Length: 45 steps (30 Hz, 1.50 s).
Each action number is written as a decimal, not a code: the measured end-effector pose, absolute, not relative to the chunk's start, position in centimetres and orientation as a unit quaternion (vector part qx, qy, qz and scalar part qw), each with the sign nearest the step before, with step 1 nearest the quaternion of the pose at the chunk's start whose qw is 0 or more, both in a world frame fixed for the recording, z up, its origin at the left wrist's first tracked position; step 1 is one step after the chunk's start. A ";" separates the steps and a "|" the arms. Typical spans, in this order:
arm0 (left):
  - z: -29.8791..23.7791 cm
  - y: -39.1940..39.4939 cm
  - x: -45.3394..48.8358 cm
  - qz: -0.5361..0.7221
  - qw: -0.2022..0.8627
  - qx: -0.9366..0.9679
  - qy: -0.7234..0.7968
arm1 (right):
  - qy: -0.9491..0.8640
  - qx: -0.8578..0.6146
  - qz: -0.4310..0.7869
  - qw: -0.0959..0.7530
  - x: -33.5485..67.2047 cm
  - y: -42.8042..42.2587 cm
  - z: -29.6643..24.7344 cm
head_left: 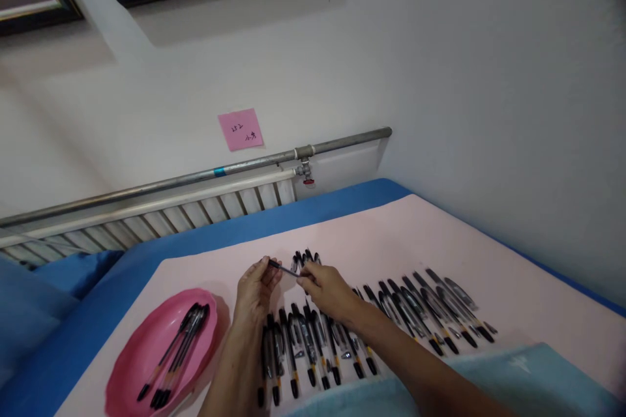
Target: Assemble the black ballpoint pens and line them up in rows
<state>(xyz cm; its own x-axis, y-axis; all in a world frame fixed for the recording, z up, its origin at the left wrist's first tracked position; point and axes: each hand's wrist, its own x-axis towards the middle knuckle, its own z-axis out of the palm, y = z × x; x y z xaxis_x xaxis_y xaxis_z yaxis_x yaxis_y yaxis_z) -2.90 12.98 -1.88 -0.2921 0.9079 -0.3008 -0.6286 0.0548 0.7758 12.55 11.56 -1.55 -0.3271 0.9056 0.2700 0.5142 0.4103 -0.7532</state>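
A thin pen [286,269] with a black end and a clear, dark-cored barrel is stretched between my two hands, above the pink cloth. My left hand [253,288] grips its black end with the fingertips. At the pen's other end, my right hand [327,288] pinches with thumb and finger, hiding the tip. Just below my hands lies a row of black-and-clear pens [313,345], with small loose parts among them. Behind my right hand is a small group of black caps or pen pieces [306,257]. Further right, another row of pens [425,309] slants across the cloth.
A pink scalloped basin [116,365] at left holds several pens [183,345]. The pink cloth [391,234] lies over a blue cover [352,195]. Light-blue fabric [528,378] is at the near edge. Behind are a radiator [215,212], a pipe [171,181] and a wall.
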 end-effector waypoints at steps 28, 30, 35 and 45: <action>-3.9 13.6 -4.5 0.541 0.420 0.378 0.623 | -0.635 -0.523 0.373 0.429 14.0 13.1 -1.1; -3.3 13.5 -5.1 0.555 0.448 0.353 0.606 | -0.626 -0.504 0.412 0.429 13.7 12.9 -1.0; -1.1 13.5 -6.6 0.628 0.561 0.234 0.486 | -0.676 -0.452 0.414 0.409 12.7 12.1 -1.2; -1.0 13.6 -5.6 0.647 0.631 0.105 0.416 | -0.746 -0.420 0.349 0.382 12.0 11.4 -1.2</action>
